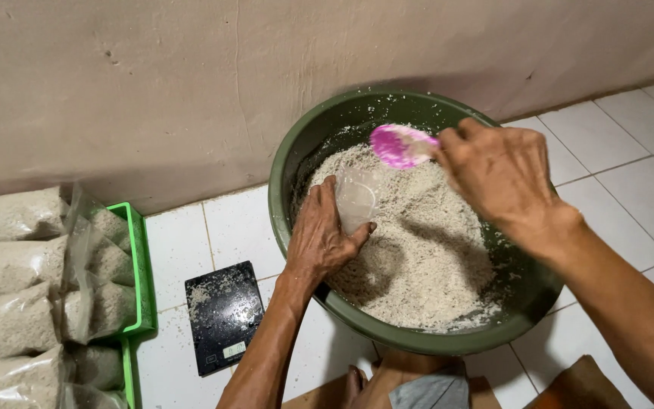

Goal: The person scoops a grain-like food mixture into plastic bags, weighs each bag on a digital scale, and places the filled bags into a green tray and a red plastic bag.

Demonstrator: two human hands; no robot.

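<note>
A big dark green basin (pixel 288 163) stands on the white tiled floor, half full of a pale crumbly grain mix (pixel 425 257). My left hand (pixel 321 235) holds a clear plastic bag (pixel 357 195) open over the mix. My right hand (pixel 497 170) grips a pink scoop (pixel 399 145), its bowl just above the bag's mouth. Part of the scoop's handle is hidden in my fingers.
A black flat scale (pixel 225 314), dusted with crumbs, lies on the tiles left of the basin. Further left, several filled clear bags (pixel 17 303) are stacked in and beside a green crate (pixel 144 265). A beige wall runs behind. My knees show at the bottom edge.
</note>
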